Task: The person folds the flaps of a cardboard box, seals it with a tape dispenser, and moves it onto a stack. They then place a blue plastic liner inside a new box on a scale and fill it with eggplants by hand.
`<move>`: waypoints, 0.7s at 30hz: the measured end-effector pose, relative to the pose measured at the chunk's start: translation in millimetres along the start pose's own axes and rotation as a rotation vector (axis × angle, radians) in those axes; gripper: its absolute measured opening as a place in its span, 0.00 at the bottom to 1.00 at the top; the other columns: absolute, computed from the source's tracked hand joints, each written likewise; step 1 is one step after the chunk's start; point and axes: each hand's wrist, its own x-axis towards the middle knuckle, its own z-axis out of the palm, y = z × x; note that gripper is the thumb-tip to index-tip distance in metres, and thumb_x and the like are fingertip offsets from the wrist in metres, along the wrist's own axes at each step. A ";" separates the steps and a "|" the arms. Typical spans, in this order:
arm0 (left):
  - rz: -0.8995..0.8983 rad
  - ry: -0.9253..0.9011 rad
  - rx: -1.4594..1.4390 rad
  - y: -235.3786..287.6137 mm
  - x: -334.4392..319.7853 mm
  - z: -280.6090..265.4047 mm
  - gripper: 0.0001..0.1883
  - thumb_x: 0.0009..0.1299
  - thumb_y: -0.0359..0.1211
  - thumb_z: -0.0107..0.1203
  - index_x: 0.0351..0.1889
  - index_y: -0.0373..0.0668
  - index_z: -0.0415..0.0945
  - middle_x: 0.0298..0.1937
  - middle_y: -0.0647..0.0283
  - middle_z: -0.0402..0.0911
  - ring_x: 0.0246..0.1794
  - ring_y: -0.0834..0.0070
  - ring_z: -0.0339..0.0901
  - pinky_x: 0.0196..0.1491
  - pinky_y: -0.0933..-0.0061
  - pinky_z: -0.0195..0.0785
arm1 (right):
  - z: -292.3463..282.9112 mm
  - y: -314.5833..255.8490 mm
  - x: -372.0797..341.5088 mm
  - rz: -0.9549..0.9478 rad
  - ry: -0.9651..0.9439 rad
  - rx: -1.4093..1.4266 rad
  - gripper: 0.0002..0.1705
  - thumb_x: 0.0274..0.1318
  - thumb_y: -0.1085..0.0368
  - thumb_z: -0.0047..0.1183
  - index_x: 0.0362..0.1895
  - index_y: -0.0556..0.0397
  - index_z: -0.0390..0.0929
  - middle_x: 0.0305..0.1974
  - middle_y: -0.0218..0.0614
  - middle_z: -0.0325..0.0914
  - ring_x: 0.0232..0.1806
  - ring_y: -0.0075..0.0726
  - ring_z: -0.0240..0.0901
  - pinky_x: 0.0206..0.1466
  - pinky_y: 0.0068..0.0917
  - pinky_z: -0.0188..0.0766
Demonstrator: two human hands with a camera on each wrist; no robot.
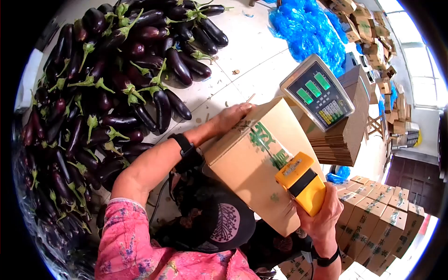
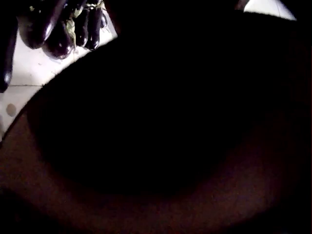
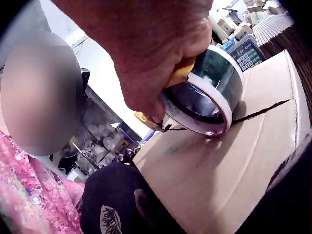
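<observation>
A closed cardboard box [image 1: 242, 158] with green print lies tilted across the person's lap. The right hand [image 1: 324, 210] grips a yellow tape dispenser [image 1: 303, 182] at the box's lower right side. In the right wrist view the right hand [image 3: 161, 63] holds the dispenser, and its tape roll [image 3: 214, 92] stands against the cardboard [image 3: 195, 180] by a dark seam. The left hand [image 1: 233, 116] rests on the box's far upper left edge, its fingertips partly hidden. The left wrist view is mostly dark and does not show the left hand.
Eggplants [image 1: 116, 84] are heaped on the floor at the left. Blue plastic bags [image 1: 303, 28] lie at the top. Right of the box are a scale display [image 1: 317, 93] and flat cardboard sheets [image 1: 345, 135]. Packed boxes [image 1: 373, 224] stand stacked at the lower right.
</observation>
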 end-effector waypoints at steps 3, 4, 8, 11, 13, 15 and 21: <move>-0.051 0.073 0.110 20.1 5.4 -5.5 0.28 0.79 0.50 0.37 0.59 0.34 0.71 0.56 0.47 0.77 0.57 0.60 0.73 0.64 0.68 0.60 | -2.4 1.9 -1.2 -0.017 0.005 -0.004 0.32 0.39 0.56 0.73 0.44 0.58 0.70 0.29 0.46 0.74 0.30 0.56 0.76 0.33 0.39 0.75; -0.078 0.106 0.091 47.5 1.4 -4.4 0.28 0.79 0.50 0.38 0.59 0.34 0.71 0.56 0.47 0.77 0.57 0.60 0.74 0.63 0.68 0.61 | -2.2 2.2 -2.5 -0.024 0.009 -0.003 0.32 0.39 0.56 0.73 0.44 0.58 0.70 0.29 0.46 0.74 0.31 0.56 0.76 0.33 0.40 0.74; 0.069 -0.082 0.136 148.6 -3.7 21.4 0.26 0.78 0.49 0.39 0.61 0.38 0.67 0.58 0.48 0.73 0.62 0.57 0.69 0.66 0.64 0.58 | -3.6 0.8 -2.5 0.029 -0.029 0.035 0.33 0.39 0.56 0.72 0.44 0.58 0.69 0.32 0.47 0.74 0.32 0.57 0.76 0.33 0.41 0.74; 0.151 -0.106 0.446 137.9 2.5 29.6 0.22 0.78 0.48 0.40 0.61 0.43 0.61 0.59 0.47 0.67 0.66 0.55 0.63 0.67 0.60 0.55 | -3.5 8.4 -5.6 -0.025 -0.030 0.025 0.33 0.40 0.55 0.72 0.44 0.58 0.67 0.31 0.47 0.72 0.31 0.58 0.74 0.32 0.43 0.73; 0.127 -0.116 0.472 142.6 2.7 29.9 0.22 0.78 0.48 0.41 0.59 0.42 0.61 0.58 0.47 0.68 0.64 0.55 0.64 0.66 0.59 0.56 | -5.9 6.9 -4.8 -0.033 -0.018 0.024 0.31 0.44 0.54 0.72 0.43 0.56 0.67 0.29 0.48 0.74 0.30 0.58 0.76 0.33 0.41 0.74; 0.158 -0.112 0.536 146.0 2.0 32.6 0.22 0.78 0.48 0.41 0.56 0.40 0.61 0.55 0.46 0.69 0.62 0.53 0.66 0.65 0.57 0.58 | -7.1 5.7 -8.3 -0.005 -0.032 0.030 0.29 0.44 0.54 0.70 0.40 0.57 0.65 0.30 0.48 0.72 0.31 0.59 0.74 0.32 0.44 0.73; 0.168 -0.020 0.961 148.9 2.9 46.5 0.25 0.77 0.51 0.42 0.58 0.38 0.60 0.55 0.43 0.70 0.55 0.45 0.74 0.59 0.51 0.67 | -9.3 3.5 -7.8 0.003 -0.059 0.018 0.29 0.46 0.52 0.68 0.38 0.57 0.64 0.30 0.48 0.71 0.32 0.59 0.72 0.34 0.47 0.71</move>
